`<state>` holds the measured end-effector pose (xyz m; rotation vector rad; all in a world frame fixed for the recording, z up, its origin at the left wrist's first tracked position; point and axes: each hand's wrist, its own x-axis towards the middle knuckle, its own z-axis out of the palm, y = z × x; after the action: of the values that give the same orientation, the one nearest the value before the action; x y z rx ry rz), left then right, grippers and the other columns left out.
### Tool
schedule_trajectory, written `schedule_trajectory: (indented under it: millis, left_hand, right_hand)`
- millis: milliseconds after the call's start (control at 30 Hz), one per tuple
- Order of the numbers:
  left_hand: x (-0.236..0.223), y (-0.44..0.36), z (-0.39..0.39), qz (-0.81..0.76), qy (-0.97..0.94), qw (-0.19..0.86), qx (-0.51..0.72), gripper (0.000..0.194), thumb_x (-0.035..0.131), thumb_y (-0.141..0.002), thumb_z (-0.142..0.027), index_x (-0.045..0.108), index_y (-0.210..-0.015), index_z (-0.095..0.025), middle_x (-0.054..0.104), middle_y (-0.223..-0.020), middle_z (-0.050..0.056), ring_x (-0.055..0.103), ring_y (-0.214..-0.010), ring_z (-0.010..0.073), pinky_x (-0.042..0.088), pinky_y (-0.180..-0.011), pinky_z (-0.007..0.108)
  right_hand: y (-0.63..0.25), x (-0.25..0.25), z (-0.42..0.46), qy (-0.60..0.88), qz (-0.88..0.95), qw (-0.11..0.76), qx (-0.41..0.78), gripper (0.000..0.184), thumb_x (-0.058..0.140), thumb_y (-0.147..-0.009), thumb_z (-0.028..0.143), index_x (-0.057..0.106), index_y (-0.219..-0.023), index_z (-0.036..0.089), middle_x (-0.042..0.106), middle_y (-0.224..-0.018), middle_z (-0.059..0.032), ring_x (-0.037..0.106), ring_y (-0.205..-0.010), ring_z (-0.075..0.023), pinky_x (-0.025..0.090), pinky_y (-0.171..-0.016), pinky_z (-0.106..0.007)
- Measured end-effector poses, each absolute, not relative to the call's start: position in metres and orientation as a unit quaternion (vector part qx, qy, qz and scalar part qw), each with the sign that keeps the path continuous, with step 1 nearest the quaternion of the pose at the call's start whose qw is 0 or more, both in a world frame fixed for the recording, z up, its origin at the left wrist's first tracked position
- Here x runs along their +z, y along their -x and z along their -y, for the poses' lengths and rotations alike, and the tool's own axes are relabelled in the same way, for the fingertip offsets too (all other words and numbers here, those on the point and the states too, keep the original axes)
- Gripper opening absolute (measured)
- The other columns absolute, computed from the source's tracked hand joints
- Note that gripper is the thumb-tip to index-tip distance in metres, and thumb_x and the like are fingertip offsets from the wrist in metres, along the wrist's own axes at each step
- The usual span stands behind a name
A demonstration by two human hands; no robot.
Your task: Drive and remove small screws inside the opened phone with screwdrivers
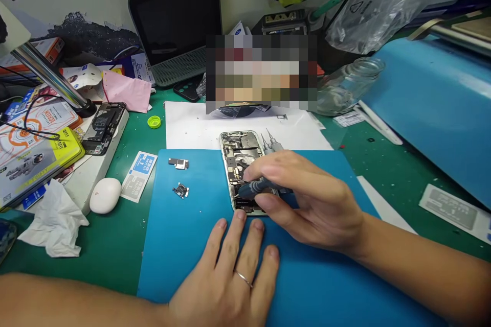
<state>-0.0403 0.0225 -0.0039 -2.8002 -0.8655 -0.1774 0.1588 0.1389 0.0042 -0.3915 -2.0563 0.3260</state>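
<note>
Green table (111,245) is seen under everything, cut off at both sides. Blue mat (180,255) is cut off at the bottom; its far edge is laid over white paper (192,127), partly hidden by a blocked-out patch (261,74). Left hand (230,281) is placed palm down, fingers spread, by the near edge of the opened phone (231,163); contact can't be told. Right hand (312,204): fingers narrowed, dark tool (253,189) pinched. Phone is set at the mat's far edge, overlapping the paper; its right side is mostly covered by the hand. Tool tip is held over the phone's lower part, exact contact unclear. Two metal tips (270,138) are seen beyond, handles hidden. Two small parts (179,164) are laid left of the phone, well inside the mat's left edge; bare mat is left between.
</note>
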Motion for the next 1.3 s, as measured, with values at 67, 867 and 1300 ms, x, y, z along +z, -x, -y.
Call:
schedule_trajectory:
  millis: [67, 867, 1300]
  left_hand:
    - [-0.003, 0.040, -0.022, 0.296, 0.947, 0.103, -0.065, 0.050, 0.047, -0.108, -0.031, 0.055, -0.152, -0.008, 0.057, -0.154, 0.020, 0.050, -0.143, 0.0446, 0.028, -0.118, 0.057]
    - [-0.016, 0.045, -0.030, 0.271, 0.941, 0.178, -0.099, 0.054, 0.053, -0.110, -0.051, 0.061, -0.146, -0.011, 0.062, -0.146, 0.021, 0.058, -0.135, 0.0408, 0.031, -0.119, 0.056]
    - [-0.024, 0.043, -0.025, 0.291, 0.930, 0.196, -0.105, 0.051, 0.050, -0.112, -0.049, 0.059, -0.147, -0.013, 0.062, -0.148, 0.018, 0.057, -0.137, 0.0380, 0.037, -0.117, 0.052]
  right_hand:
    - [-0.159, 0.005, -0.137, 0.165, 0.851, 0.477, 0.146, 0.067, 0.058, -0.095, 0.002, 0.043, -0.157, 0.023, 0.076, -0.113, -0.0111, 0.074, -0.105, -0.0209, 0.065, -0.090, -0.038]
    - [-0.154, 0.006, -0.137, 0.143, 0.843, 0.498, 0.147, 0.053, 0.053, -0.100, 0.005, 0.042, -0.150, 0.021, 0.075, -0.094, -0.0054, 0.075, -0.087, -0.0179, 0.066, -0.081, -0.036]
    - [-0.153, 0.008, -0.137, 0.140, 0.842, 0.502, 0.137, 0.053, 0.056, -0.099, 0.006, 0.044, -0.149, 0.022, 0.075, -0.094, -0.0042, 0.073, -0.082, -0.0174, 0.067, -0.079, -0.035]
